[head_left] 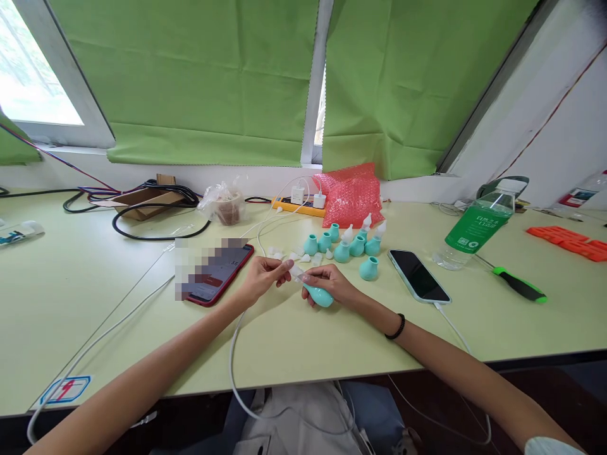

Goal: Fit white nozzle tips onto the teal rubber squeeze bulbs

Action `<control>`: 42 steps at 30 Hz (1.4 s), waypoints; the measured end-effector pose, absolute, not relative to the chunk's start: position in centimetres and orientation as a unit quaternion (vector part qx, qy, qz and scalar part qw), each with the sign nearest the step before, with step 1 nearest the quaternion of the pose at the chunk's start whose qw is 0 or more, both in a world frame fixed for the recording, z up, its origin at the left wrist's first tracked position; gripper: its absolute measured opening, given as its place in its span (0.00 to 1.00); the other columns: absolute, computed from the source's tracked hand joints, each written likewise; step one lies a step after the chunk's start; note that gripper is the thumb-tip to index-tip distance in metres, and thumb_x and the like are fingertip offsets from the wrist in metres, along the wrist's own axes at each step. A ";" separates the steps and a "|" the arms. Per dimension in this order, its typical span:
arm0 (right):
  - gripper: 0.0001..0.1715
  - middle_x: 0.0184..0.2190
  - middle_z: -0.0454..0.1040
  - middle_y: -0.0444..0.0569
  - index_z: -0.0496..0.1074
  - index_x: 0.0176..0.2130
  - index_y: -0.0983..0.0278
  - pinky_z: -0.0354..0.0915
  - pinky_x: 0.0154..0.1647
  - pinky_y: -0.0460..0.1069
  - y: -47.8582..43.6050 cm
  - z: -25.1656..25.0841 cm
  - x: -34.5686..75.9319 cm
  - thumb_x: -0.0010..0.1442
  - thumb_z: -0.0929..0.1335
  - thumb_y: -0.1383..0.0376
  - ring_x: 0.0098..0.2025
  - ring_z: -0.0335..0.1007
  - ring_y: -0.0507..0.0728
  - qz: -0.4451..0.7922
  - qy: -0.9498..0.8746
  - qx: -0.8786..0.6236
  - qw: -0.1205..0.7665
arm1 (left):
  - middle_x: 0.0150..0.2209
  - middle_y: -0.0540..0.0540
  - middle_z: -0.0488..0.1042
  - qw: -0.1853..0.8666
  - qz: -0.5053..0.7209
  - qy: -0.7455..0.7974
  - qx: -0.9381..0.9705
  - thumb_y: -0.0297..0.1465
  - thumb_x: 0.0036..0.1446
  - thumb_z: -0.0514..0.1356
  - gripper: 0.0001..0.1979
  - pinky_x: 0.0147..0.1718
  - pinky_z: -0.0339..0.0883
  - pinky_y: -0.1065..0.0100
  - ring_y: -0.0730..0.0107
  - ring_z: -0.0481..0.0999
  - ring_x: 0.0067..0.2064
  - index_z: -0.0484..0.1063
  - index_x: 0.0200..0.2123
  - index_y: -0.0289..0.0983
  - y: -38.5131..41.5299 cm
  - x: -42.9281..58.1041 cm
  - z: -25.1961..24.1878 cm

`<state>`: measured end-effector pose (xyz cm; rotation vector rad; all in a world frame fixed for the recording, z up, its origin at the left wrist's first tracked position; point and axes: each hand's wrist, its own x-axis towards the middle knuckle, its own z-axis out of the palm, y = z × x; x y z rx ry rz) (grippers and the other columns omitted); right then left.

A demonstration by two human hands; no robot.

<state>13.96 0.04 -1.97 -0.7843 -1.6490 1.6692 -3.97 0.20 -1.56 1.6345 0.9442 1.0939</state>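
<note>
My right hand is wrapped round a teal rubber bulb lying sideways just above the table. My left hand pinches a small clear white tip at the bulb's neck. The two hands meet in the middle of the pale green table. Behind them stand several more teal bulbs, some with clear tips on, and a scatter of loose white tips. One bulb stands apart, close to my right hand.
A red phone lies left of my hands, a light-cased phone on a cable to the right. Farther off are a green-label water bottle, a green-handled screwdriver, pink bubble wrap, a yellow power strip, a cardboard box and black cables.
</note>
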 end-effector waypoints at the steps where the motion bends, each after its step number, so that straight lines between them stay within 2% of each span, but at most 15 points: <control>1: 0.16 0.20 0.70 0.47 0.68 0.29 0.69 0.61 0.16 0.44 0.1 -2.1 14.0 0.49 0.65 0.57 0.17 0.64 0.49 0.646 -0.627 -0.295 0.321 | 0.17 0.48 0.66 0.464 0.440 0.382 0.667 0.39 0.48 0.55 0.18 0.19 0.55 0.74 0.79 0.59 0.19 0.70 0.18 0.29 0.2 -4.0 -1.5; 7: 0.13 0.20 0.69 0.46 0.65 0.31 0.68 0.62 0.19 0.47 0.2 -2.4 14.1 0.50 0.64 0.59 0.18 0.65 0.51 0.693 -0.609 -0.269 0.277 | 0.18 0.48 0.66 0.452 0.420 0.366 0.696 0.38 0.50 0.54 0.18 0.20 0.55 0.74 0.79 0.59 0.20 0.70 0.18 0.29 -0.3 -3.8 -1.2; 11: 0.12 0.21 0.70 0.46 0.64 0.35 0.67 0.64 0.26 0.49 -0.2 -0.8 14.4 0.50 0.65 0.62 0.22 0.67 0.52 0.628 -0.694 -0.249 0.249 | 0.21 0.48 0.66 0.447 0.424 0.336 0.712 0.37 0.53 0.51 0.18 0.23 0.59 0.74 0.77 0.62 0.23 0.71 0.23 0.29 -0.7 -3.3 -1.1; 13: 0.10 0.23 0.70 0.47 0.65 0.33 0.66 0.63 0.32 0.49 -0.2 0.5 15.0 0.50 0.65 0.63 0.27 0.68 0.53 0.535 -0.749 -0.258 0.293 | 0.25 0.46 0.67 0.419 0.443 0.343 0.715 0.37 0.55 0.47 0.18 0.25 0.61 0.73 0.75 0.65 0.26 0.71 0.29 0.30 -0.8 -3.3 -1.1; 15: 0.09 0.26 0.71 0.47 0.65 0.32 0.66 0.62 0.36 0.49 0.2 1.7 16.0 0.49 0.65 0.63 0.31 0.68 0.53 0.432 -0.776 -0.288 0.359 | 0.28 0.45 0.68 0.344 0.445 0.375 0.737 0.36 0.55 0.47 0.17 0.26 0.61 0.72 0.74 0.65 0.29 0.71 0.34 0.31 -0.7 -3.4 -1.2; 19: 0.06 0.22 0.68 0.44 0.66 0.25 0.66 0.60 0.30 0.47 1.9 2.5 18.4 0.45 0.65 0.64 0.26 0.65 0.52 0.166 -0.775 -0.400 0.459 | 0.34 0.43 0.68 0.120 0.392 0.434 0.802 0.32 0.53 0.50 0.14 0.32 0.63 0.68 0.69 0.66 0.35 0.71 0.38 0.34 -0.2 -3.7 -1.9; 22: 0.05 0.17 0.65 0.43 0.65 0.21 0.65 0.57 0.26 0.45 3.2 2.2 19.6 0.43 0.64 0.65 0.21 0.60 0.50 -0.036 -0.746 -0.487 0.452 | 0.41 0.41 0.65 -0.017 0.330 0.450 0.830 0.30 0.52 0.50 0.15 0.40 0.61 0.62 0.64 0.63 0.41 0.69 0.42 0.36 0.2 -3.9 -2.6; 25: 0.07 0.15 0.64 0.43 0.64 0.19 0.64 0.55 0.24 0.46 3.9 1.8 20.1 0.43 0.63 0.63 0.20 0.58 0.50 -0.127 -0.714 -0.555 0.407 | 0.45 0.41 0.63 -0.090 0.283 0.478 0.826 0.30 0.52 0.50 0.16 0.42 0.61 0.59 0.60 0.59 0.45 0.67 0.44 0.37 0.7 -4.3 -2.9; 30: 0.09 0.18 0.68 0.45 0.65 0.23 0.65 0.56 0.25 0.45 4.1 1.6 20.1 0.45 0.62 0.60 0.22 0.63 0.52 -0.142 -0.691 -0.576 0.414 | 0.50 0.42 0.61 -0.137 0.217 0.520 0.814 0.29 0.51 0.50 0.19 0.42 0.60 0.57 0.55 0.55 0.48 0.62 0.48 0.37 1.0 -4.7 -3.3; 34: 0.11 0.20 0.71 0.45 0.66 0.25 0.64 0.57 0.27 0.45 4.1 1.7 20.1 0.45 0.63 0.59 0.24 0.66 0.53 -0.129 -0.676 -0.592 0.419 | 0.46 0.43 0.65 -0.126 0.164 0.524 0.826 0.26 0.52 0.48 0.16 0.40 0.61 0.59 0.58 0.57 0.47 0.67 0.43 0.39 1.3 -4.9 -3.6; 38: 0.11 0.22 0.71 0.45 0.68 0.24 0.62 0.57 0.26 0.46 4.3 1.6 20.5 0.44 0.63 0.58 0.27 0.67 0.55 -0.113 -0.667 -0.641 0.362 | 0.43 0.43 0.67 -0.104 0.162 0.531 0.825 0.23 0.51 0.48 0.16 0.38 0.63 0.64 0.62 0.62 0.43 0.69 0.41 0.39 1.6 -5.1 -3.8; 42: 0.11 0.25 0.72 0.46 0.70 0.28 0.60 0.56 0.26 0.47 4.5 1.5 20.6 0.45 0.62 0.59 0.30 0.67 0.57 -0.117 -0.661 -0.669 0.318 | 0.42 0.42 0.68 -0.080 0.185 0.519 0.831 0.22 0.50 0.48 0.16 0.39 0.63 0.64 0.63 0.65 0.41 0.70 0.40 0.37 1.6 -5.0 -3.7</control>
